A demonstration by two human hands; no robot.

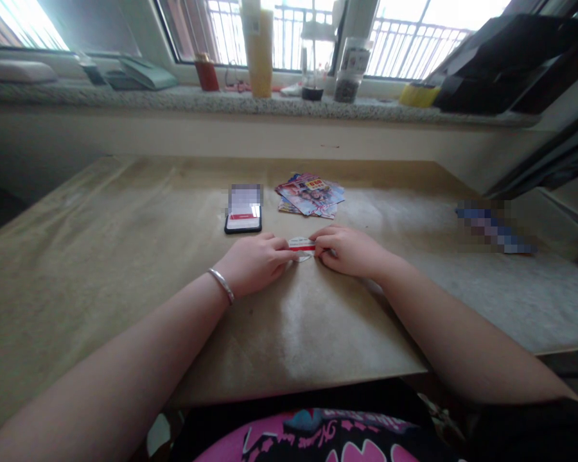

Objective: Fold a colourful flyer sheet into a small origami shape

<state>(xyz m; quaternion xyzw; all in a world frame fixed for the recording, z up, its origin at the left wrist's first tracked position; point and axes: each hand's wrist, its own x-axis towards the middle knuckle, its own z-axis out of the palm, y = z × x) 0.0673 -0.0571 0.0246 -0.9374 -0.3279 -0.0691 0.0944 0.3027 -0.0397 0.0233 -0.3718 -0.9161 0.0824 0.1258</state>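
My left hand [256, 262] and my right hand [349, 251] rest on the tan table [125, 269], fingers curled and pinching the two ends of a small white and red card [302, 246] between them. A silver bangle circles my left wrist. Just beyond the hands lies a black phone [243, 210] with a lit screen, and to its right a loose pile of colourful picture cards [311, 195].
A blurred blue object [494, 226] lies at the table's right side. The stone windowsill [173, 99] behind carries a yellow bottle [261, 51], a red cup [206, 72], jars and a black case [505, 64]. The table's near edge is against my lap.
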